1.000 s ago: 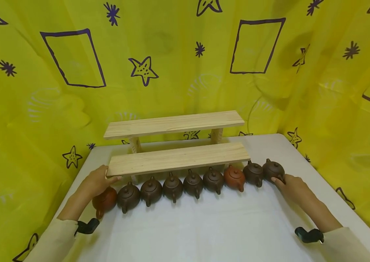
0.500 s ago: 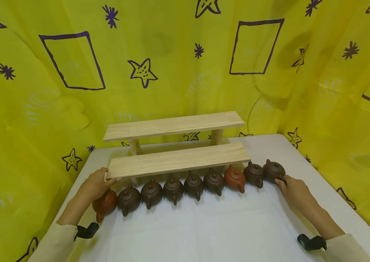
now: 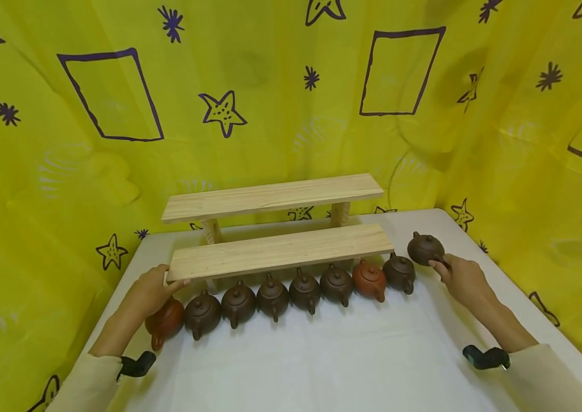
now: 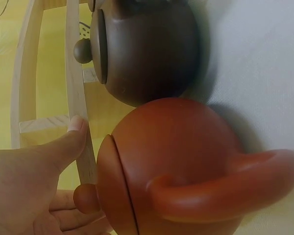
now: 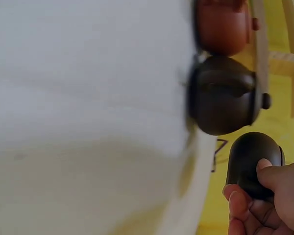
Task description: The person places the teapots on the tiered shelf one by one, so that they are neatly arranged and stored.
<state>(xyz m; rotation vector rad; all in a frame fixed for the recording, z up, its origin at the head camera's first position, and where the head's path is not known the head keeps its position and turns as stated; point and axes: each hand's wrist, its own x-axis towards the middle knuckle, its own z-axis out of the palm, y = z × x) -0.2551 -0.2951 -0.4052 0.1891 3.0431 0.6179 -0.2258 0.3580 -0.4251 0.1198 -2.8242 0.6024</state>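
The person's left hand (image 3: 146, 289) grips the near shelf board (image 3: 280, 250) at its end; the right hand (image 3: 468, 280) pinches one dark teapot (image 3: 424, 249) by its handle, above the table (image 3: 311, 360). From beneath the left hand toward the right: two red teapots (image 3: 369, 280), six other dark pots (image 3: 272, 297). Beyond both hands: one upper board (image 3: 272, 197).

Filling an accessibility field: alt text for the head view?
A person's right hand holds a dark teapot beyond the right end of a row of eight teapots, six dark and two reddish, on a white table. The left hand grips the left end of the lower shelf of a wooden stand, yellow backdrop behind.
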